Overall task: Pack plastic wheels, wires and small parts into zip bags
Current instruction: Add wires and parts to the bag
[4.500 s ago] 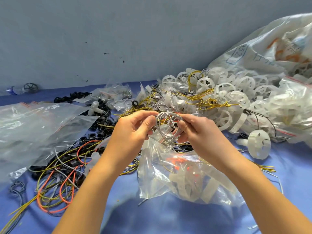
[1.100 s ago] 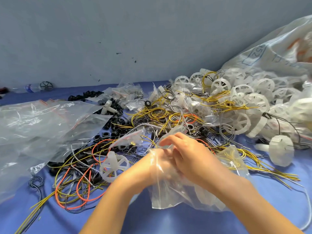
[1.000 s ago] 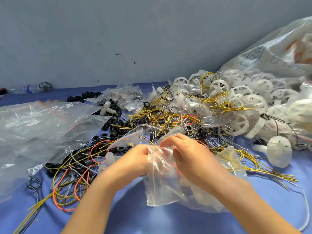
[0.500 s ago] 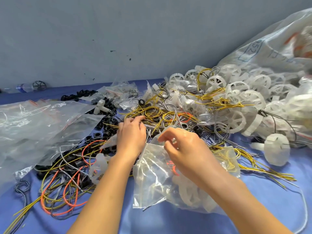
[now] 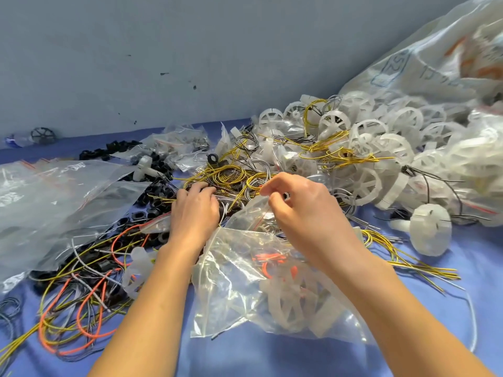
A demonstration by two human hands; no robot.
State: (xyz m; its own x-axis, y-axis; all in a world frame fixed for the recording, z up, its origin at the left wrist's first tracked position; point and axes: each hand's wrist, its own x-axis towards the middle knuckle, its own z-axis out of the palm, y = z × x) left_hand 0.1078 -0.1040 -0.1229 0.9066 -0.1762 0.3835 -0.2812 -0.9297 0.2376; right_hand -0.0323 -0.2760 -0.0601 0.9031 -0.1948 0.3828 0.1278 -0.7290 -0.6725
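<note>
head view: right fingers (image 5: pixel 275 182) pinch the zip bag (image 5: pixel 245 270); left fingers (image 5: pixel 202 190) curl into yellow wires (image 5: pixel 231 172), grip hidden.

yellow wires (image 5: pixel 231 175), white wheels (image 5: pixel 362 186), blue cloth (image 5: pixel 272 357)

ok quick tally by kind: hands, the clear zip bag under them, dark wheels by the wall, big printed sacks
bare hands: 2, left hand on the yellow wires, right hand pinching the bag rim
clear plastic zip bag holding white wheels: 1
dark spoked wheel by the wall: 1
big white printed sack: 1
total: 5
</note>
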